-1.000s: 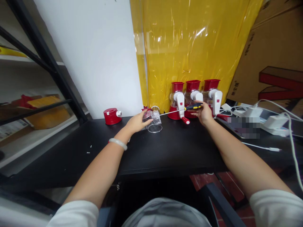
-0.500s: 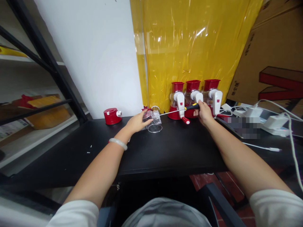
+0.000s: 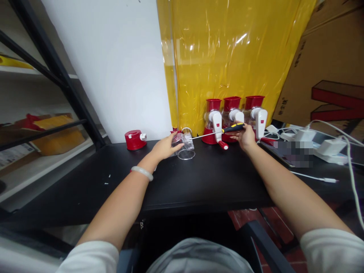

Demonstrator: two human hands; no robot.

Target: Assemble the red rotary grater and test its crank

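My left hand [image 3: 165, 146] grips a clear plastic housing [image 3: 184, 146] with a small red part, holding it down on the black table [image 3: 199, 178]. My right hand [image 3: 245, 137] is closed on the black and yellow handle of a long screwdriver [image 3: 224, 131]. Its thin shaft runs left, with the tip at the clear housing. A pale bangle sits on my left wrist.
Three red and white crank devices [image 3: 233, 117] stand at the back against yellow plastic sheeting. A red base part [image 3: 134, 139] lies back left. White chargers and cables [image 3: 327, 146] crowd the right side. A cardboard box leans at right; metal shelving stands at left.
My right hand has shifted slightly on the screwdriver handle, as if turning it. The left hand and clear housing stay put.
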